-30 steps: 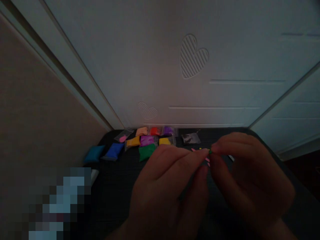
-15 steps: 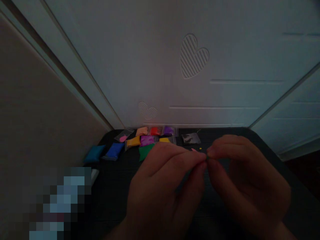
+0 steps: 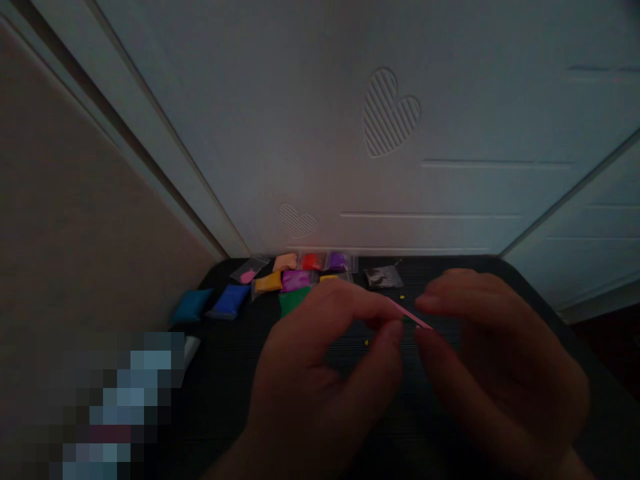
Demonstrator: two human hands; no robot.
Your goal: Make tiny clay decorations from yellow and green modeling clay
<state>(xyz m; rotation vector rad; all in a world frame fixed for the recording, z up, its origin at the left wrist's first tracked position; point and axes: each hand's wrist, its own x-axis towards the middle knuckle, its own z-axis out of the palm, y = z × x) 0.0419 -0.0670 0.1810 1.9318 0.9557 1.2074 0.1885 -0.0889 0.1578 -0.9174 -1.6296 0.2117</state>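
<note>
Left hand (image 3: 395,320) pinching green bit (image 3: 407,321), nearer desk (image 3: 230,373)'s right edge than left. Right hand (image 3: 423,319) beside it, thumb and index parted. Pink strip (image 3: 411,314) between; can't tell if touched. Packets (image 3: 296,281) toward far-left corner.

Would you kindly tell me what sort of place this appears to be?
Probably a room in a home: a dark table stands by a white panel with striped heart reliefs, and small packets of coloured material lie on it.
</note>
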